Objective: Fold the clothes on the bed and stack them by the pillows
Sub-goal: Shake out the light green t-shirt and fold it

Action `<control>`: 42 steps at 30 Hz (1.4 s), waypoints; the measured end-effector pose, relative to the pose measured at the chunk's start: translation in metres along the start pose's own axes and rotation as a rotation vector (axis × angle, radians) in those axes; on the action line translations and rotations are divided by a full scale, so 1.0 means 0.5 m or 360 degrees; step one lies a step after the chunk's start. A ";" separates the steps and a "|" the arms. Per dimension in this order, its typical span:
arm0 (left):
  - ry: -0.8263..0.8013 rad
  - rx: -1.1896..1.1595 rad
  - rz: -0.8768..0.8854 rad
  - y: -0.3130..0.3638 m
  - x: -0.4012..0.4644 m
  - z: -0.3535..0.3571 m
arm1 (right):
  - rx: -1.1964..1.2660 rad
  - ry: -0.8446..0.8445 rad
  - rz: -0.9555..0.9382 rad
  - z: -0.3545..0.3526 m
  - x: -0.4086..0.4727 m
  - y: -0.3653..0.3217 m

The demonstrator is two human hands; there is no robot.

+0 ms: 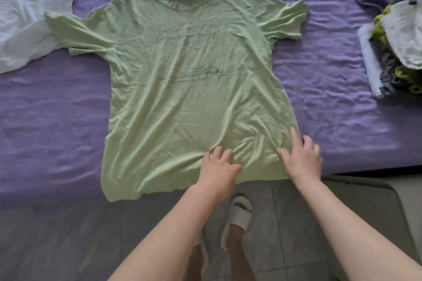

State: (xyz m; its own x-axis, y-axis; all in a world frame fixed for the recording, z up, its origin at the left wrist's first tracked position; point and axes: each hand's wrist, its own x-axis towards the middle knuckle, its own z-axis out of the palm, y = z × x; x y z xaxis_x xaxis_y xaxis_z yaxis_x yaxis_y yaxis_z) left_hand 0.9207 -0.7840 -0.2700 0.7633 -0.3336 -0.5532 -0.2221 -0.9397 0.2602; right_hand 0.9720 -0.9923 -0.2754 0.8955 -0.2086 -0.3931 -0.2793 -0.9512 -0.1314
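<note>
Purple bed sheet (319, 80): green T-shirt (189, 89) spread flat, long axis running away from the person, collar far, hem near. Left hand (219, 166) and right hand (301, 157), fingers spread, press the right hem. White garment (25, 18) far left; folded stack (397, 52) right, unobstructed.
</note>
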 end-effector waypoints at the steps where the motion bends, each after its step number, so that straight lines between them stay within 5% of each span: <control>1: 0.0003 0.0005 0.0002 0.014 0.004 -0.001 | 0.0136 -0.0017 -0.0073 -0.002 0.002 0.003; 6: -0.0001 -0.0249 -0.0064 0.048 0.020 -0.029 | 0.0594 -0.0080 -0.0297 -0.026 0.002 0.048; 10: 0.0113 -0.0082 -0.0290 0.069 0.057 -0.059 | 0.0316 -0.0113 -0.0172 -0.032 -0.008 0.093; 16: -0.0161 -0.0392 -0.0179 0.107 0.094 -0.085 | -0.0101 -0.0077 -0.0597 -0.054 0.041 0.048; 20: 0.0090 -0.0514 -0.0302 0.114 0.123 -0.105 | -0.0178 -0.0212 -0.0542 -0.081 0.085 0.014; 24: 0.0108 -0.0441 -0.0340 0.090 0.150 -0.144 | -0.0333 -0.0337 -0.0905 -0.085 0.111 -0.028; 29: -0.0002 -0.0374 -0.0364 0.031 0.189 -0.196 | -0.0416 -0.0337 -0.0613 -0.098 0.154 -0.050; 39: 0.0096 -0.0135 -0.0347 -0.125 0.370 -0.326 | -0.0452 -0.0256 -0.0750 -0.140 0.356 -0.249; 42: 0.0152 0.0058 -0.0322 -0.188 0.440 -0.349 | -0.0530 -0.0339 -0.0487 -0.146 0.430 -0.232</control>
State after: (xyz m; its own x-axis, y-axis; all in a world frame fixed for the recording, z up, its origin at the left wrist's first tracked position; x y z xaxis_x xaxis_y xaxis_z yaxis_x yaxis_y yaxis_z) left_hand 1.2155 -0.7560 -0.2780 0.8481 -0.1312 -0.5134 -0.0795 -0.9894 0.1217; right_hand 1.2221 -0.9435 -0.2782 0.8186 0.1096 -0.5639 0.1424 -0.9897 0.0143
